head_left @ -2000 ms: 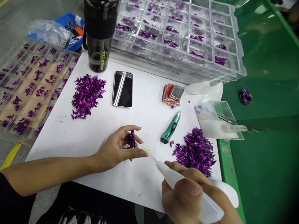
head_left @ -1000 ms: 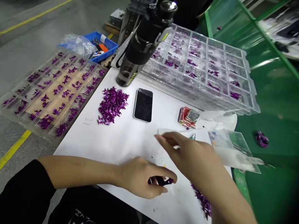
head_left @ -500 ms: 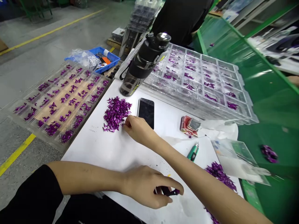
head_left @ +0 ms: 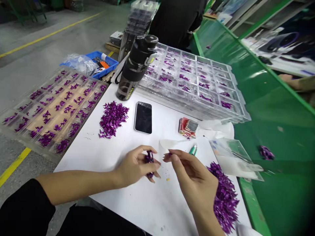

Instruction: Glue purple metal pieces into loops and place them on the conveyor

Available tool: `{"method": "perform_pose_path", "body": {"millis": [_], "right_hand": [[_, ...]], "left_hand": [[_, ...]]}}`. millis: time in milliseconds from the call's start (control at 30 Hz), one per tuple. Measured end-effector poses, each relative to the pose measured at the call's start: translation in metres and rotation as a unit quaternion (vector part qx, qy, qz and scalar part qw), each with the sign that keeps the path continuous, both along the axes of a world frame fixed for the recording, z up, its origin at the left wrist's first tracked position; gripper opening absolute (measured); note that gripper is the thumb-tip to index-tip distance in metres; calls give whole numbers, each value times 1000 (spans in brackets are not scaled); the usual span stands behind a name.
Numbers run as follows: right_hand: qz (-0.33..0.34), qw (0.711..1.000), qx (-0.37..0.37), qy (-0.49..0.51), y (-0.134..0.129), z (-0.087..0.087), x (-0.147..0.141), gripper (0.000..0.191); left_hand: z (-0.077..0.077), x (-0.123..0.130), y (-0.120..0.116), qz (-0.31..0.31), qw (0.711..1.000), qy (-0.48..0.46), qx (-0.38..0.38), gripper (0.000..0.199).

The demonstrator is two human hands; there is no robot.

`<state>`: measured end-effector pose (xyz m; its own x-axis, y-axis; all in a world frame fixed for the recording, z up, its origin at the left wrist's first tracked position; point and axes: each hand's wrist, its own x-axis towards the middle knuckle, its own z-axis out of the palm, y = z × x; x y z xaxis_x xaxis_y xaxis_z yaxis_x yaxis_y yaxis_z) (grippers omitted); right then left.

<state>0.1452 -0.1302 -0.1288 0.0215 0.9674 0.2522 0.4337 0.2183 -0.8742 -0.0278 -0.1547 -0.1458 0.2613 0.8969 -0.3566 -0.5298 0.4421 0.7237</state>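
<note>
My left hand (head_left: 137,165) grips a glossy dark-purple part (head_left: 149,160) with openings in it, between thumb and fingers above the white tabletop (head_left: 115,209). Facing it, my right hand (head_left: 194,177) pinches a small purple piece (head_left: 169,154), mostly covered by the fingertips. The two hands are close but apart. Beyond my left hand lies a pile of small pointed purple pieces (head_left: 113,118), with a phone (head_left: 143,117) to its right. Another such purple pile (head_left: 225,200) is beside my right forearm, partly hidden by it.
A compartment tray (head_left: 56,111) of purple pieces is at left; stacked clear trays (head_left: 194,85) stand at the back behind a black bottle (head_left: 135,68). A green pen-like tool (head_left: 193,150) and red packet (head_left: 187,127) lie ahead. A green belt (head_left: 261,121) carries a purple part (head_left: 266,152).
My right hand has come back from the far purple pile with a small piece pinched in it. My left hand has risen and turned, bringing its purple part up. The view has shifted slightly.
</note>
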Motion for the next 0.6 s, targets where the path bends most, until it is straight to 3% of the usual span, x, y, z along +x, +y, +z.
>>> {"method": "perform_pose_path", "body": {"millis": [100, 200, 267, 333, 467, 533, 600], "right_hand": [[6, 997, -61, 45, -6, -14, 4, 28], [54, 994, -83, 40, -7, -21, 7, 37], [75, 995, -58, -19, -8, -24, 8, 29], [83, 991, 17, -105, -10, -26, 9, 19], [82, 966, 144, -200, -12, -24, 8, 25], [51, 974, 128, -177, -13, -20, 7, 21], [2, 994, 62, -90, -15, -15, 5, 20]], "left_hand": [[6, -4, 7, 44, 999, 3, -7, 44], [7, -5, 9, 37, 999, 14, 2, 43], [5, -5, 9, 20, 999, 23, 19, 42], [3, -4, 7, 12, 998, 39, 38, 41], [1, 0, 2, 12, 994, 92, 61, 41], [0, 2, 0, 29, 987, 138, 72, 43], [-2, 5, -3, 48, 979, 183, 82, 46]]}}
